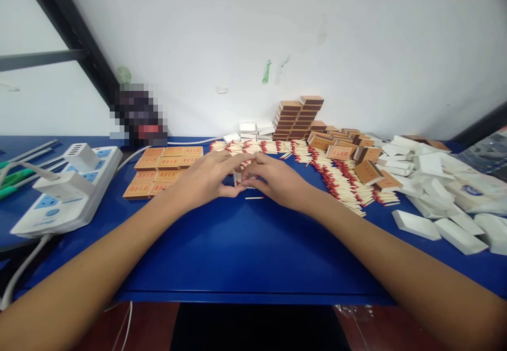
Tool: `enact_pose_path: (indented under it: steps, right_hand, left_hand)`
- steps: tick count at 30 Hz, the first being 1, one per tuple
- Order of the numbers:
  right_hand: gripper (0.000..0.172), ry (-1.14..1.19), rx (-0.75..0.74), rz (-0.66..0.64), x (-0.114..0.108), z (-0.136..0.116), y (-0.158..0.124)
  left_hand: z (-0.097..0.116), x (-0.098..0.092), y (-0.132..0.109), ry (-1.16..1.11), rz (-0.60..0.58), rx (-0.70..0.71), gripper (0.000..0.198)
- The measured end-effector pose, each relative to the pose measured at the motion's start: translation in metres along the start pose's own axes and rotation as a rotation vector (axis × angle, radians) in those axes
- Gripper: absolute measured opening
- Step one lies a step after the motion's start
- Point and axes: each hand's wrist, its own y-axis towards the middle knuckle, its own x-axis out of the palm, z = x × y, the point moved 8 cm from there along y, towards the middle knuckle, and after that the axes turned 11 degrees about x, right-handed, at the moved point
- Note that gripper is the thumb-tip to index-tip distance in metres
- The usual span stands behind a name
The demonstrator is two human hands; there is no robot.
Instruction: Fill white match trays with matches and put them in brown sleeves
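Head view: blue tabletop ran from the hands to its front edge; matchboxes bordered the left, loose matches the far side and right. Left hand and right hand half-curled around a mostly hidden white matchbox tray, between their fingertips; firmness of grip, couldn't tell. Single match lay just nearer.

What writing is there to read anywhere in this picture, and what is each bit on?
"安全火柴": in red on the matchboxes at left.
Loose matchboxes at right: red print, too small to read.
Power strip: faint marking, too small to read.
White packet's blue label: too blurred to read.
Pixelated thing by the wall: nothing readable.
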Motion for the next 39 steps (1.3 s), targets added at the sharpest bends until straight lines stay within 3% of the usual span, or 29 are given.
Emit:
enact_pose_path:
  steps: [6,11,16,19,30,35,39]
  right_hand:
    - [0.011,-0.072,0.050,-0.017,-0.003,-0.002,0.000]
    - [0.013,-0.096,0.069,0.049,-0.023,-0.004,-0.003]
    - [0.015,0.042,0.109,-0.192,-0.012,0.000,-0.007]
    - [0.008,0.099,0.088,-0.247,-0.001,-0.004,-0.008]
    - [0.010,0.071,0.069,-0.219,0.008,-0.015,-0.010]
    - [0.006,0.126,0.091,-0.090,0.000,-0.017,-0.007]
    - [0.018,0.236,0.027,-0.014,0.001,-0.029,-0.005]
  left_hand:
    - [0.001,-0.001,0.000,-0.005,0.036,0.023,0.059]
    - [-0.017,-0.013,-0.003,0.027,0.053,-0.066,0.061]
    - [-0.037,-0.031,-0.008,0.112,0.086,-0.218,0.059]
    - [-0.039,-0.030,-0.009,0.098,0.086,-0.228,0.059]
    - [-0.040,-0.027,-0.009,0.088,0.079,-0.240,0.057]
    - [-0.043,-0.029,-0.010,0.084,0.086,-0.242,0.059]
    - [-0.047,-0.030,-0.012,0.094,0.094,-0.254,0.059]
